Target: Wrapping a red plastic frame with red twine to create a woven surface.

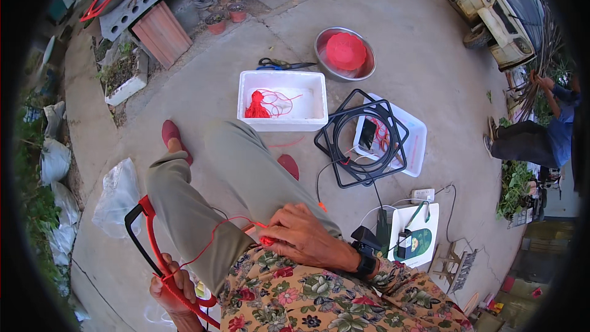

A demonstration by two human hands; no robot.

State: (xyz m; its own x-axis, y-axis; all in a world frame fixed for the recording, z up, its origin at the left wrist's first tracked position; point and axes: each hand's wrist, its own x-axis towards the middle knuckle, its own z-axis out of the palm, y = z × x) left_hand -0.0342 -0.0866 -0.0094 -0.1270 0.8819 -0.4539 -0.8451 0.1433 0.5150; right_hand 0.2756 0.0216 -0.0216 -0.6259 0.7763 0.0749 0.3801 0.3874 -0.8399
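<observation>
My left hand (175, 286) is closed around a black frame (140, 243), part of which is covered in red wrapping. Red cord (215, 233) runs from the frame at my left hand up over my thigh to my right hand (301, 237). The fingers of that right hand are closed on a small bundle of red cord (268, 240), which shows at the fingertips. The lower part of the frame passes out of sight at the bottom edge, beside my patterned shirt.
Ahead stands a white foam box (283, 124) with red cord inside; scissors (286, 64) lie behind it. A metal bowl (367, 74) holds a red bowl. Black square frames (393, 120) overlap a white basin (418, 147). A paper bag (427, 227) stands right. Another person (531, 138) is far right.
</observation>
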